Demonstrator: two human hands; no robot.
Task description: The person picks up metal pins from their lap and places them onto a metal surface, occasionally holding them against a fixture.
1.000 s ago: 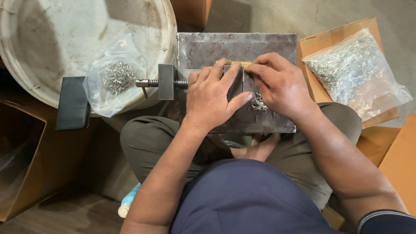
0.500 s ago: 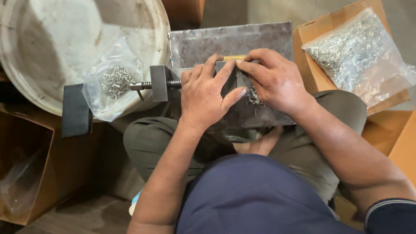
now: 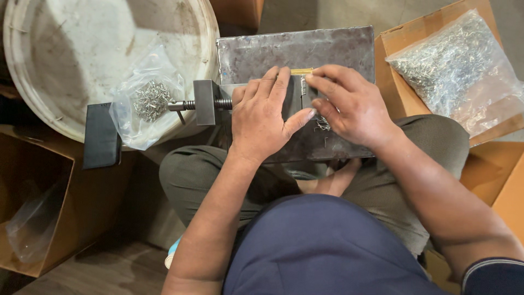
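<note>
Metal plate (far edge bare) | left hand, right hand touching mid-plate

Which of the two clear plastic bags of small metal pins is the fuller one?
The clear bag in the cardboard box on the right; it is packed full, while the bag on the white round tub holds only a small clump.

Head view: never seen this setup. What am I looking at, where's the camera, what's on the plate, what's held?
One camera, worn on a seated person's head, looks down at their lap. A grey metal plate rests across the knees, with a screw clamp at its left edge. The left hand lies flat over a small fixture; the right hand pinches a thin row of small metal pins beside a yellowish strip. A few loose pins lie on the plate. Bags of pins sit left and right.
</note>
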